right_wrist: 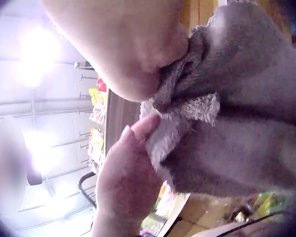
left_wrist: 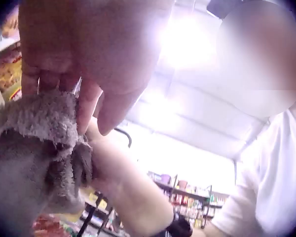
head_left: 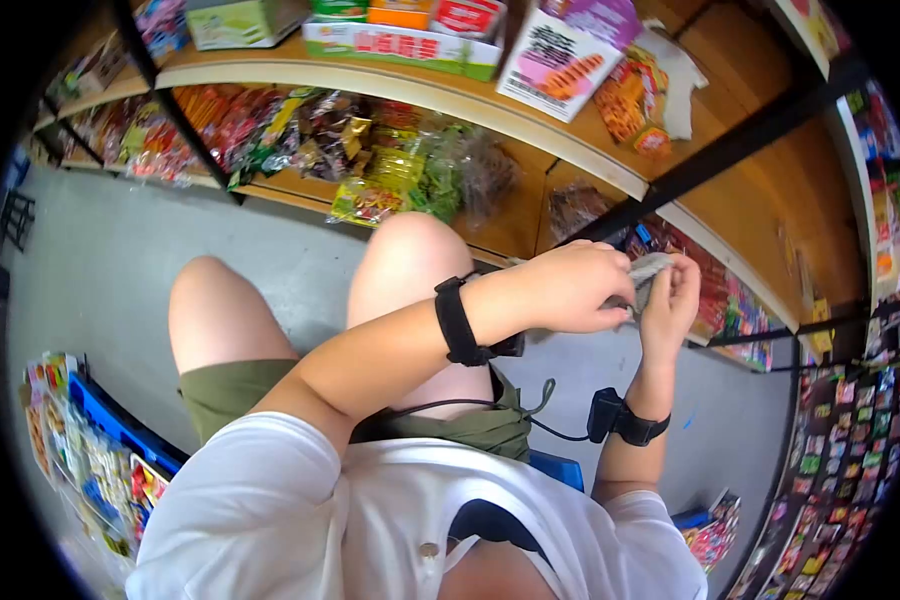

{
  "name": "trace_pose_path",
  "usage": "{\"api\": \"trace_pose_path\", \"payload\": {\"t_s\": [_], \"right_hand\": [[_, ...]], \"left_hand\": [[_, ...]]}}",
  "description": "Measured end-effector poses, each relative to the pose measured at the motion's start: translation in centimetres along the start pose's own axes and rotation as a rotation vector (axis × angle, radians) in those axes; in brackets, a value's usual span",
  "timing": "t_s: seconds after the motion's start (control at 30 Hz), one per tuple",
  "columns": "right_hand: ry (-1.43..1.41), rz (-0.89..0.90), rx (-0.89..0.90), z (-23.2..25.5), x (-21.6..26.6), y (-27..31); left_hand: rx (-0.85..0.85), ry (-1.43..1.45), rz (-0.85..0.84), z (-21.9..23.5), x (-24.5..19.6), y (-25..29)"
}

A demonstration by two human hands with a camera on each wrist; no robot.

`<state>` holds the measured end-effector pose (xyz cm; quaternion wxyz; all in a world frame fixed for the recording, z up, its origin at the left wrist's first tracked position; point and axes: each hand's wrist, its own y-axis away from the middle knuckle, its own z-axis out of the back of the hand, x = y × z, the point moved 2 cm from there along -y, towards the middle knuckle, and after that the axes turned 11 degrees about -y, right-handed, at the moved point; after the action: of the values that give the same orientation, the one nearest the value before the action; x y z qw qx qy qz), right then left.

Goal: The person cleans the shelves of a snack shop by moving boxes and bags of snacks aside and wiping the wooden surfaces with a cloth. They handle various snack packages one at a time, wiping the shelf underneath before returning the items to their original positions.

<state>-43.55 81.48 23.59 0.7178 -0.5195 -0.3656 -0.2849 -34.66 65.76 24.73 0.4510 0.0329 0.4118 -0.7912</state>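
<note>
A grey, fluffy-edged cloth (head_left: 648, 270) is bunched between both hands, in front of the shelves at the right of the head view. My left hand (head_left: 575, 287) reaches across and holds it with curled fingers. Opposite, my right hand (head_left: 670, 305) pinches its other side between thumb and fingers. In the left wrist view the left fingers grip the frayed edge of the cloth (left_wrist: 39, 118), and the right forearm (left_wrist: 133, 187) passes behind. Folds of the cloth (right_wrist: 241, 143) hang wide in the right wrist view, gathered where the two hands meet.
Ahead runs a wooden shelf (head_left: 740, 160) bearing a white box (head_left: 560, 65), an orange snack packet (head_left: 635, 100) and a pale, cloth-like piece (head_left: 682, 85). Below it lie several snack bags (head_left: 395, 170). Black shelf posts (head_left: 750, 125) stand close. A blue seat (head_left: 558, 470) shows beneath me.
</note>
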Motion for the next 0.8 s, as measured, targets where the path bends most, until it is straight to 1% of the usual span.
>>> {"api": "trace_pose_path", "payload": {"t_s": [0.07,0.1,0.17,0.2,0.23,0.3,0.37,0.4,0.43,0.47,0.5,0.53,0.63,0.67,0.77,0.8], "right_hand": [[-0.139,0.047,-0.050,-2.4,2.5,-0.8],[-0.109,0.130,-0.086,-3.5,4.0,-1.3],[-0.313,0.099,-0.091,-6.2,7.7,-2.1],[-0.354,0.100,-0.132,-7.8,10.4,-1.9],[-0.455,0.124,-0.125,-8.6,10.7,-2.4],[-0.581,0.141,-0.093,-11.8,11.9,-1.1],[-0.519,0.247,-0.019,-15.7,13.0,-2.5],[-0.601,0.205,0.013,-15.3,14.9,-2.1],[-0.625,0.171,0.037,-17.1,15.5,-2.6],[-0.654,0.103,0.086,-18.9,16.2,-2.7],[-0.679,0.030,0.125,-19.8,16.6,-2.7],[-0.716,0.043,0.191,-21.0,16.7,-2.7],[-0.534,0.137,0.335,-23.6,16.1,-2.5],[-0.514,0.087,0.384,-24.8,16.5,-2.3],[-0.616,-0.204,0.389,-27.9,15.6,-2.8],[-0.632,-0.297,0.407,-29.1,15.9,-3.0]], "left_hand": [[-0.123,0.118,0.022,2.7,-0.4,0.4],[-0.221,0.186,0.075,4.3,-0.6,0.7],[-0.419,0.315,0.165,7.5,-1.2,1.7],[-0.444,0.321,0.225,9.6,-2.1,2.1],[-0.460,0.249,0.264,10.3,-1.8,2.8],[-0.494,0.210,0.336,11.2,-1.4,5.4],[-0.621,0.125,0.306,14.0,0.7,6.6],[-0.626,0.072,0.305,15.0,-1.6,6.7],[-0.702,0.010,0.297,16.5,-1.4,7.4],[-0.777,-0.051,0.291,18.1,-1.5,8.3],[-0.841,-0.108,0.286,18.9,-1.9,8.8],[-0.867,-0.166,0.299,19.3,-1.4,9.4],[-0.696,-0.326,0.405,20.4,2.2,11.5],[-0.689,-0.334,0.435,20.7,3.7,12.2],[-0.784,-0.355,0.406,21.8,5.4,13.8],[-0.814,-0.374,0.448,22.0,6.0,14.5]]}}
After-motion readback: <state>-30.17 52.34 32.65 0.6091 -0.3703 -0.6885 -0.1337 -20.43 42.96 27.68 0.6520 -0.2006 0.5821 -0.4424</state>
